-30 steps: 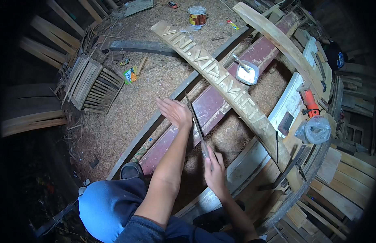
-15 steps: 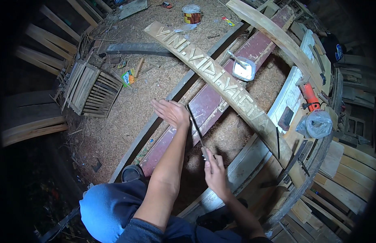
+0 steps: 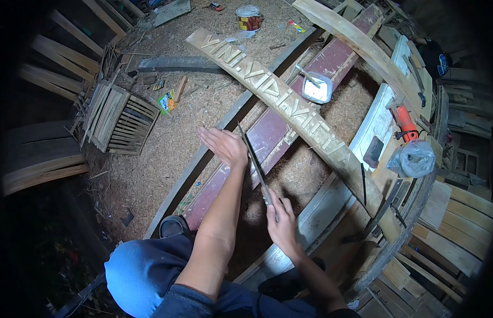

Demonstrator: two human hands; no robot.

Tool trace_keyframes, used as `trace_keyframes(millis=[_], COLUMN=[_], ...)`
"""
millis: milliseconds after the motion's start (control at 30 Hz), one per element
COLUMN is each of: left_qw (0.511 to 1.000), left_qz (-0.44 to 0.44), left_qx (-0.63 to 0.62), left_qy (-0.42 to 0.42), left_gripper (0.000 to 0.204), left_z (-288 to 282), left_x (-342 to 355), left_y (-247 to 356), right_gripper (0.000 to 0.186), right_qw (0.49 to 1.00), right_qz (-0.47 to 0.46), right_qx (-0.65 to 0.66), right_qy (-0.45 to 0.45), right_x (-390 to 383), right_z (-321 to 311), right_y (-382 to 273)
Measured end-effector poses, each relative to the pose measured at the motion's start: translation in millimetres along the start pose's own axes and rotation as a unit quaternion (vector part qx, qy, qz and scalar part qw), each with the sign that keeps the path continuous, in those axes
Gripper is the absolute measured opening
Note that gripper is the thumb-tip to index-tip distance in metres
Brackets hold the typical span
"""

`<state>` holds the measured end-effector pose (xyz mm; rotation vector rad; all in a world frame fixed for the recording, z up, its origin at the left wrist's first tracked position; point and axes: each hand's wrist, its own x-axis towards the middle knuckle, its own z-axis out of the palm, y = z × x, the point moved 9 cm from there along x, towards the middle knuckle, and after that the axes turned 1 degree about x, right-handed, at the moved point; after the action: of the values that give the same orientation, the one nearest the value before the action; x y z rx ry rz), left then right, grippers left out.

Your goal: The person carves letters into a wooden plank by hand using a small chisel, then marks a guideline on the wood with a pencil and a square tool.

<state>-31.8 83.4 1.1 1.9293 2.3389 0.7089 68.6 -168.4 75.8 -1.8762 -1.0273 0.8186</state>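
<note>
My right hand [image 3: 281, 216] is closed round the handle of a long, narrow dark-bladed tool [image 3: 254, 157]. Its blade slants up and left to a tapered tip; whether it is a file or a knife I cannot tell. Beside the blade, my left hand [image 3: 223, 146] has its fingers stretched out to the left, with the heel of the hand close to the tool. The thumb and palm are hidden. Beyond both hands lies a curved wooden board [image 3: 289, 114] with raised wooden letters along it. A white tub [image 3: 316, 88] of white paste with a stick in it stands behind that board.
A reddish plank [image 3: 268, 135] and a grey beam [image 3: 185, 180] run beneath the board. An orange power tool [image 3: 405, 123], a plastic bag [image 3: 417, 158] and a handsaw [image 3: 381, 212] lie at the right. A slatted wooden stack [image 3: 121, 117] and a paint bucket [image 3: 249, 19] stand on the shavings-covered ground.
The blade has slid up and left past my left hand, so more of its tip shows. My right hand has hardly shifted, and my left hand stays nearly in place.
</note>
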Motion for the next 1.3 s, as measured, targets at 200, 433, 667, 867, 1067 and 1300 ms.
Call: trace_keyframes(millis=[200,433,667,867,1067,1300], left_qw=[0.997,0.999,0.999,0.997,0.998,0.997], left_qz=[-0.016,-0.017,-0.028,-0.032,-0.031,-0.043], left_qx=[-0.049,-0.034,-0.038,-0.056,-0.047,-0.039], left_qy=[-0.052,-0.024,-0.023,-0.036,-0.025,-0.052], left_gripper=[0.053,0.048,0.046,0.046,0.040,0.043], left_z=[9,0,-2,5,-4,0], left_x=[-8,-6,1,-6,1,1], left_y=[10,6,-1,5,-4,-1], right_gripper=[0.046,0.049,0.051,0.050,0.049,0.052], right_qw=[0.999,0.999,0.999,0.999,0.999,0.997], right_qz=[-0.026,-0.003,-0.020,-0.004,-0.003,-0.047], right_qx=[-0.001,-0.007,-0.029,-0.022,-0.020,-0.024], right_qy=[0.048,0.049,0.036,0.044,0.026,0.049], right_x=[33,32,-11,45,-8,20], right_z=[13,16,1,20,10,18], right_y=[9,-2,-3,-3,2,-3])
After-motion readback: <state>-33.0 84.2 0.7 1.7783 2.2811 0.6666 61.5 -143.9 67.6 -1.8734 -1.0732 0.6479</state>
